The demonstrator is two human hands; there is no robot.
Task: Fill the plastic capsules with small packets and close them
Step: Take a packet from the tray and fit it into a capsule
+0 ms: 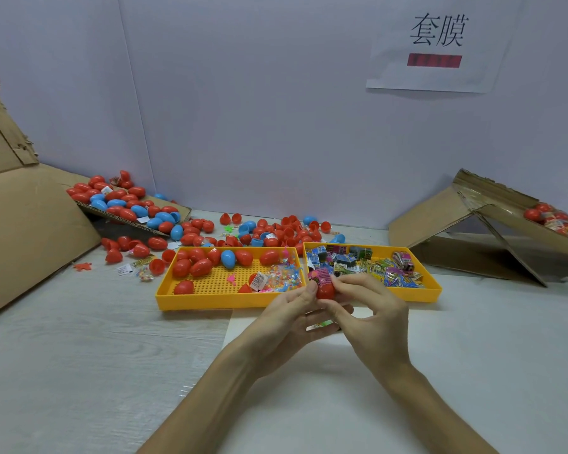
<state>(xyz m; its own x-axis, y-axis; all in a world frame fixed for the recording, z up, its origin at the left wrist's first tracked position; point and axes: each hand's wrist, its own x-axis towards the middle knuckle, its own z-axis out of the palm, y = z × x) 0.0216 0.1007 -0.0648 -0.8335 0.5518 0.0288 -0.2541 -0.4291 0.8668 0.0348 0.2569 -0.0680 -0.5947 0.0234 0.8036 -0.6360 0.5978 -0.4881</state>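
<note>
My left hand (292, 317) holds a red capsule half (325, 290) between thumb and fingers, just in front of the two yellow trays. A pink packet (322, 276) sticks out of its top. My right hand (371, 309) pinches the same capsule half from the right side. A small green and yellow packet (320, 324) lies in my left palm under the fingers. The left yellow tray (223, 301) holds red and blue capsules and clear packets of coloured bits. The right yellow tray (420, 294) holds several printed small packets (361, 262).
Loose red and blue capsules (269, 232) are strewn behind the trays and on a cardboard flap (135, 217) at the left. A big cardboard sheet (23, 224) leans at far left. An opened cardboard box (492, 244) with more capsules lies at the right. White wall behind.
</note>
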